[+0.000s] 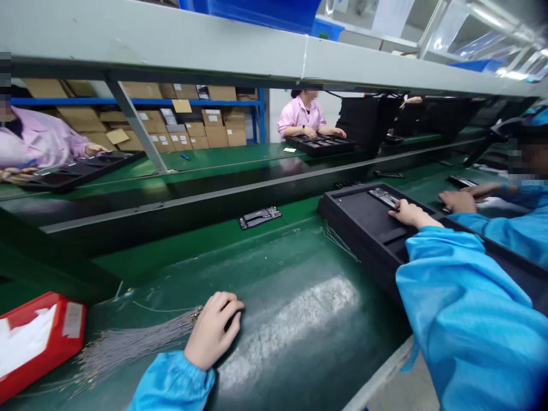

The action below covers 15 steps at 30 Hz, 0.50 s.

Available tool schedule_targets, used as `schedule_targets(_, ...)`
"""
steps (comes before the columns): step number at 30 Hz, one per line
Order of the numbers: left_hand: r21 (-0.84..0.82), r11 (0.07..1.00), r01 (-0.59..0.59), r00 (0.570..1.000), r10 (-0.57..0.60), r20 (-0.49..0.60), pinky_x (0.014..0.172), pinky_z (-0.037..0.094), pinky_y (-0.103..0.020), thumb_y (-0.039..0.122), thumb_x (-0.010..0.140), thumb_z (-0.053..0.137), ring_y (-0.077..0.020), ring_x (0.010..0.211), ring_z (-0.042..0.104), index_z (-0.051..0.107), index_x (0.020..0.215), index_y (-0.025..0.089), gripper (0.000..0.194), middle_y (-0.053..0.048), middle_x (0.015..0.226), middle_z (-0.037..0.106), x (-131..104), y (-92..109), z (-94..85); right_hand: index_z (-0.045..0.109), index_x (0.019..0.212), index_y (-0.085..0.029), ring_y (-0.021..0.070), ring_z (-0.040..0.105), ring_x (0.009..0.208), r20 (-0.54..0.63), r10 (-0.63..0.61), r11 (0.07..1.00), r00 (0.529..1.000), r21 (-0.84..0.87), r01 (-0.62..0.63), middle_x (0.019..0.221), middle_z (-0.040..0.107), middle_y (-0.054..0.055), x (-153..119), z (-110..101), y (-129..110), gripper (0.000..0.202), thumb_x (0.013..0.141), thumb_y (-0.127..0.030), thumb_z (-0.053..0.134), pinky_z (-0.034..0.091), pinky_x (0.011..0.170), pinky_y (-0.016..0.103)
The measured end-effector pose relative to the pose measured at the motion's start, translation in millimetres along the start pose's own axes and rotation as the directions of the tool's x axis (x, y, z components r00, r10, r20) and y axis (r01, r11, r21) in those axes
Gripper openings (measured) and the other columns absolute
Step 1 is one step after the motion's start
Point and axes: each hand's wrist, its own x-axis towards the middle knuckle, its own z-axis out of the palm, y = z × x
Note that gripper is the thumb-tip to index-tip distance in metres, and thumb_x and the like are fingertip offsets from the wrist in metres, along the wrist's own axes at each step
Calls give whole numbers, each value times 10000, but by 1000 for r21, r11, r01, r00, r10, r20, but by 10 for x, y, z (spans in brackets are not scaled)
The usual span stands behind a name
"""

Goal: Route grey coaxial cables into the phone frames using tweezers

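My left hand (pixel 214 330) rests on the green bench (pixel 265 285), fingers curled and a gap between thumb and forefinger, with nothing in it. It lies at the right end of a bundle of thin grey wires (pixel 141 342). My right hand (pixel 413 214) reaches over the black foam tray (pixel 346 220) and grips the near end of a phone frame (pixel 382 197) in the tray's far compartment. A second phone frame (pixel 260 217) lies by itself on the bench's raised back strip.
A red box (pixel 64 348) with white sheets stands at the left. Loose wires (pixel 342 242) lie beside the tray. A co-worker's hands (pixel 464 198) are at the right. Across the bench, people in pink handle black trays (pixel 321 145). A grey shelf beam (pixel 214 48) runs overhead.
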Motion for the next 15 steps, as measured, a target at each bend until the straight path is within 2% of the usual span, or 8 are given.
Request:
schedule_targets(3, 100, 995, 17, 999, -12, -49, 712, 475, -309, 212, 819, 425, -188, 815, 533, 578, 886, 217, 167, -56, 869, 557, -113, -172, -116, 505, 1070, -175, 138, 528, 788, 18, -1, 1000, 1000, -10, 1, 976, 543, 53, 29, 51, 98, 310, 861, -398, 452, 438, 687, 310)
schedule_targets(6, 208, 977, 44, 998, -31, -62, 698, 472, -311, 232, 814, 447, -192, 809, 539, 581, 902, 217, 161, -52, 869, 564, -277, -344, -246, 487, 1122, -180, 158, 531, 861, 41, -11, 1000, 999, -5, 11, 1051, 529, 67, 107, 67, 53, 319, 861, -362, 465, 444, 728, 331)
schedule_targets(9, 307, 949, 66, 998, -59, -29, 687, 463, -308, 244, 816, 455, -192, 804, 543, 574, 957, 208, 188, -55, 880, 570, -431, -442, -345, 500, 1133, -154, 201, 551, 861, 72, 38, 999, 997, -2, -38, 1016, 555, 143, 187, 55, -46, 320, 819, -218, 508, 392, 660, 336)
schedule_targets(11, 362, 929, 77, 997, -83, 2, 694, 452, -307, 245, 822, 452, -192, 818, 543, 561, 1009, 206, 220, -60, 902, 574, -495, -447, -382, 524, 1119, -127, 264, 559, 877, 75, 76, 997, 994, -3, -76, 983, 562, 225, 213, 34, -115, 344, 775, -138, 521, 318, 613, 385)
schedule_targets(13, 405, 910, 83, 994, -103, 27, 710, 436, -308, 233, 834, 442, -190, 831, 540, 556, 1020, 206, 220, -61, 918, 580, -517, -419, -397, 523, 1130, -84, 345, 539, 928, 49, 119, 993, 992, -20, -118, 987, 542, 294, 212, 15, -169, 376, 758, -139, 534, 244, 594, 439)
schedule_targets(15, 438, 896, 72, 994, -102, 46, 726, 415, -308, 206, 849, 428, -182, 827, 534, 569, 957, 197, 179, -56, 904, 589, -503, -380, -398, 517, 1140, -43, 393, 501, 985, -53, 153, 988, 987, 34, -152, 1007, 520, 331, 205, 6, -190, 422, 753, -203, 562, 188, 580, 453)
